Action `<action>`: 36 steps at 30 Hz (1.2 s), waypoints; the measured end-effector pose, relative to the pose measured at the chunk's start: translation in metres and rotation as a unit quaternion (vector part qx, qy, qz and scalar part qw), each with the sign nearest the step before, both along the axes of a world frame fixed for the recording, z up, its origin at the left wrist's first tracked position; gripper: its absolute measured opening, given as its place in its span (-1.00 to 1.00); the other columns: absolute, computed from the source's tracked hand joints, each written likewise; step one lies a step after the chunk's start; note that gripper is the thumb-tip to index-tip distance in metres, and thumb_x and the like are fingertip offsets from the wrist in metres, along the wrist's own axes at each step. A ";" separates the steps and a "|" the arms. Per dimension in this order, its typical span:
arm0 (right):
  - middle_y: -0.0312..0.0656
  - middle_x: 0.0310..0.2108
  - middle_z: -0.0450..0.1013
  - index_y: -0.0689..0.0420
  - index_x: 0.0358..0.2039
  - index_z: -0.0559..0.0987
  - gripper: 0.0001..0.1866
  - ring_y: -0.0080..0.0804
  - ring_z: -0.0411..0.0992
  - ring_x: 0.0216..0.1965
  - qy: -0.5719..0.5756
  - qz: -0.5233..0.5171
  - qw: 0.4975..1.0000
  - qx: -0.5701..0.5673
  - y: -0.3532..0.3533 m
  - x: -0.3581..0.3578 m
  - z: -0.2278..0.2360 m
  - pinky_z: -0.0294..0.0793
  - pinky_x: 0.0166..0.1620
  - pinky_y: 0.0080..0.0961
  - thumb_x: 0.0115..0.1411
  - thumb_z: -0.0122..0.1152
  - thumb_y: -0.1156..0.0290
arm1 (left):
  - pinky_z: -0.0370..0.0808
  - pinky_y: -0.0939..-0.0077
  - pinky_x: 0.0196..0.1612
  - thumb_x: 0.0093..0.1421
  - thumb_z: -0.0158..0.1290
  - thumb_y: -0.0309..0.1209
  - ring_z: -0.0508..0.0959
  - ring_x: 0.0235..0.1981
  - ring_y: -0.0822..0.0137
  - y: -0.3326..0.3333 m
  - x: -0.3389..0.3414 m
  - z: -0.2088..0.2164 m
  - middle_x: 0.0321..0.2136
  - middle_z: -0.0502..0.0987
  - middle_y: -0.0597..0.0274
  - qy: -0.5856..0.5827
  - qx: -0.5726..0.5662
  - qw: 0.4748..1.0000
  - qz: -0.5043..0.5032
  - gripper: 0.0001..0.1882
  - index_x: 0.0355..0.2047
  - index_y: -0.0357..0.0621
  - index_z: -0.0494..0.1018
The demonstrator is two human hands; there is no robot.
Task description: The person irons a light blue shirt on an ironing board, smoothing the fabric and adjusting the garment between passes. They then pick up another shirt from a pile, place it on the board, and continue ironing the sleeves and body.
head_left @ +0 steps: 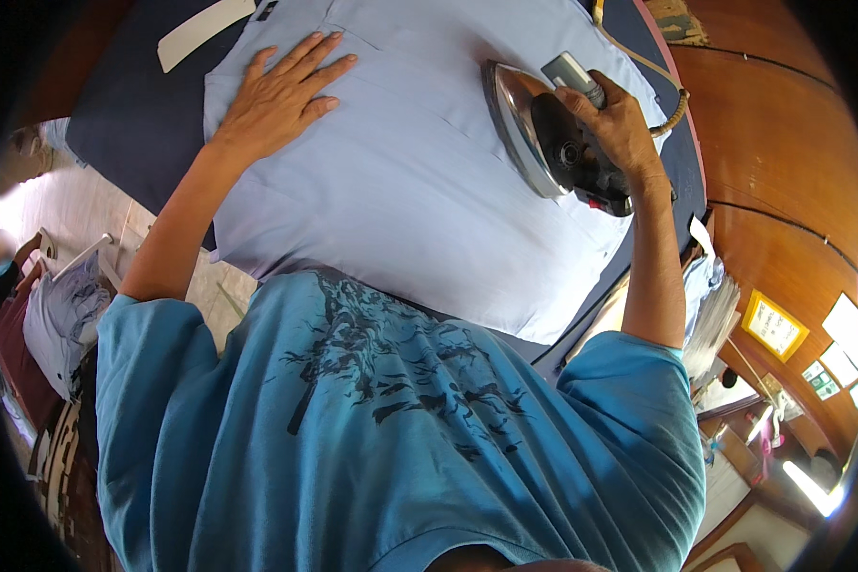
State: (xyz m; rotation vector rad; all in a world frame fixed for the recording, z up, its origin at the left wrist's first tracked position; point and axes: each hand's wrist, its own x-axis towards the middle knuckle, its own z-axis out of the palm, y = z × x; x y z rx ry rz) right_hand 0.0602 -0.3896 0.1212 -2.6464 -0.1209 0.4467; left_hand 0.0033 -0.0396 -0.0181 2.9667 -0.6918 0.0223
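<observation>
A light blue shirt (400, 191) lies spread over a dark-covered ironing table (133, 124). My left hand (281, 91) rests flat on the shirt's left part, fingers spread and nothing in them. On the right, my right hand (620, 124) is wrapped round the handle of a clothes iron (534, 133) with a shiny metal body and black rear. The iron sits on the shirt, its tip toward the far side; its soleplate is hidden beneath it. A cord (672, 119) runs from near the iron to the far right edge of the table.
A white card-like strip (205, 30) lies at the table's far left. Brown wooden panelling (772, 124) with a dark cable stands to the right. Folded clothes or papers (710, 310) are stacked at lower right. Garments (62, 319) hang at the left beside a pale floor (86, 205).
</observation>
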 end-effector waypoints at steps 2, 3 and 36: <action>0.02 -0.47 0.51 0.24 -0.16 0.51 -0.39 -0.28 0.53 -0.44 -0.006 0.012 1.000 -0.017 -0.004 0.000 -0.002 0.51 -0.30 -0.47 0.04 0.17 -0.09 | -0.18 0.19 0.28 0.23 -0.19 -0.10 -0.04 0.29 0.45 -0.005 0.002 -0.007 0.28 -0.04 0.52 -0.030 -0.039 0.999 0.001 -0.46 0.24 0.37 0.04; 0.02 -0.47 0.51 0.25 -0.15 0.50 -0.39 -0.28 0.53 -0.43 -0.011 0.021 0.999 -0.022 -0.004 0.001 -0.004 0.51 -0.31 -0.46 0.04 0.17 -0.09 | -0.19 0.18 0.28 0.24 -0.20 -0.09 -0.04 0.29 0.45 -0.008 0.004 -0.005 0.28 -0.04 0.51 -0.046 -0.056 0.997 0.004 -0.46 0.24 0.36 0.04; 0.00 -0.42 0.51 0.26 -0.20 0.52 -0.51 -0.26 0.50 -0.38 0.056 0.141 0.987 0.055 0.090 0.020 0.011 0.45 -0.23 -0.47 -0.02 0.23 0.11 | -0.02 0.17 0.19 0.19 -0.13 -0.05 0.10 0.24 0.31 0.025 0.009 0.037 0.20 0.16 0.32 -0.121 -0.112 0.979 0.121 -0.43 0.19 0.11 0.17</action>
